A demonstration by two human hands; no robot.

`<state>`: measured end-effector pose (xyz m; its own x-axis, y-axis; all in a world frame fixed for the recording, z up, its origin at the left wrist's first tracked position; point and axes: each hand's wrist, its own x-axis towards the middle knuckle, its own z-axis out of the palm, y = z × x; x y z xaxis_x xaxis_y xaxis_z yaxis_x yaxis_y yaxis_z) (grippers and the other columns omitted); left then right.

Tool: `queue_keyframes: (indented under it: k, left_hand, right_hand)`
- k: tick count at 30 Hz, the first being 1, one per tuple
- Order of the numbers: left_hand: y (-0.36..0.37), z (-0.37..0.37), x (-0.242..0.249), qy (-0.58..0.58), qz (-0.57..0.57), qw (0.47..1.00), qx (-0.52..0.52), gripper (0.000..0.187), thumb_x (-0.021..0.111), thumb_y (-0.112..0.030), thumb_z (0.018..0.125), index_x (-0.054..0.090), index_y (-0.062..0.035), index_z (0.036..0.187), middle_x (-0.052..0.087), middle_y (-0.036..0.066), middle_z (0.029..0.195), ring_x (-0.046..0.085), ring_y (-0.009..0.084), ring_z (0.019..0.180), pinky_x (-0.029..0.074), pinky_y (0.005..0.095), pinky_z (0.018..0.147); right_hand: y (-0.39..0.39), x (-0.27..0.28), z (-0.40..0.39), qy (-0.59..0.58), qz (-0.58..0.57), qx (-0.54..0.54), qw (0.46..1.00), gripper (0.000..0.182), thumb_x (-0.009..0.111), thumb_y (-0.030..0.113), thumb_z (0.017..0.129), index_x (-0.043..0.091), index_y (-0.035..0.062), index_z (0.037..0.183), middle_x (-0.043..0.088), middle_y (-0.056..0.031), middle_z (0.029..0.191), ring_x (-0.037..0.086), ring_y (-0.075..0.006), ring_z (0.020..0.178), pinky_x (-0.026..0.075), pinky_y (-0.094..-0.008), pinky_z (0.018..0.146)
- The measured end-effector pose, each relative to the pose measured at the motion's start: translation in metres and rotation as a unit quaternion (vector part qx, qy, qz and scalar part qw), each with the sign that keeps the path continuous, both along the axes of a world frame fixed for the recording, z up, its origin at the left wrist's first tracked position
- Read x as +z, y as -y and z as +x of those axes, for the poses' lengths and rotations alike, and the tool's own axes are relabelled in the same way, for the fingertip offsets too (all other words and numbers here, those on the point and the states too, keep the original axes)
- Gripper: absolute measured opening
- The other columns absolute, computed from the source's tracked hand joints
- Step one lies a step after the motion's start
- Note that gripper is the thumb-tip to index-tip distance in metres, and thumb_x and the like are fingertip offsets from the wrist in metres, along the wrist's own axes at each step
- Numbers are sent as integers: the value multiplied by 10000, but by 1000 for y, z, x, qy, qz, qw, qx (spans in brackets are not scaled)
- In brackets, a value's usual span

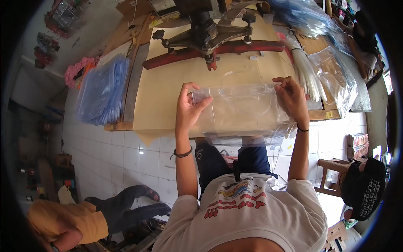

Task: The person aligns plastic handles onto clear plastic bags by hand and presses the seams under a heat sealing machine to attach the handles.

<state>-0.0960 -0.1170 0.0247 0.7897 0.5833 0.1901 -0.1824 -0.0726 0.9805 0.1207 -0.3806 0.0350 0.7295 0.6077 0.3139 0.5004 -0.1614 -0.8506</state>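
Between my two hands a clear plastic bag (241, 110) is stretched by its upper corners, its lower part hanging over the table's front edge. My left hand (189, 105) pinches the left corner between thumb and fingers. At the right corner, my right hand (291, 97) is closed on the plastic in the same way. Beyond the bag stands a machine head with a long red bar (252, 46) and black knobs, above the tan sheet (168, 92) that covers the table. A curved outline shows through the clear plastic.
On the left lies a stack of bluish plastic bags (105, 90). A bundle of pale strips (305, 71) and more clear plastic (336, 77) lie on the right. Co-workers sit at lower left (79, 218) and lower right (363, 189), near a wooden stool (329, 168).
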Motion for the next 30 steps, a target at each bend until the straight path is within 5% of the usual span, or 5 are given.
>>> queue_keyframes:
  k: [14, 17, 23, 26, 30]
  left_hand:
    - [-7, -5, -6, -26, 12, 997, -78, 346, 797, -29, 852, 645, -8, 1162, 694, 21, 950, 672, 89, 885, 516, 223, 784]
    - [-13, -6, -13, -41, 51, 994, -82, 357, 795, -66, 875, 647, -5, 1194, 727, 61, 958, 683, 88, 846, 523, 202, 707]
    - [-3, 1, -6, -6, 4, 997, -82, 337, 714, -38, 939, 606, 1, 1256, 734, 89, 993, 691, 97, 852, 545, 226, 676]
    - [-3, 4, -10, -29, 8, 997, -66, 324, 704, -41, 945, 602, -1, 1250, 732, 93, 999, 688, 97, 853, 551, 239, 649]
    - [-2, -2, -4, -50, 8, 998, -36, 317, 693, -22, 941, 596, -2, 1242, 731, 95, 992, 684, 95, 824, 548, 241, 619]
  right_hand:
    - [-2, -8, 5, 15, 34, -36, 999, 187, 635, 68, 968, 475, 9, 889, 747, -83, 1029, 497, -62, 643, 434, -275, 596]
    - [-5, -12, 5, 37, 46, -59, 997, 137, 640, 75, 966, 530, -6, 954, 741, -85, 1007, 494, -71, 645, 437, -282, 605]
    - [-14, 10, -12, 114, -86, -132, 981, 194, 674, 51, 908, 654, 25, 1099, 721, -95, 998, 657, -268, 836, 507, -370, 775]
    - [-20, 6, -8, 358, -69, -171, 915, 155, 678, 6, 872, 678, 32, 1025, 712, -106, 1054, 649, -346, 1021, 506, -417, 882]
    - [-48, 45, -40, 279, -30, -6, 960, 182, 666, -47, 870, 695, 39, 1027, 704, -120, 1090, 643, -336, 1067, 504, -426, 937]
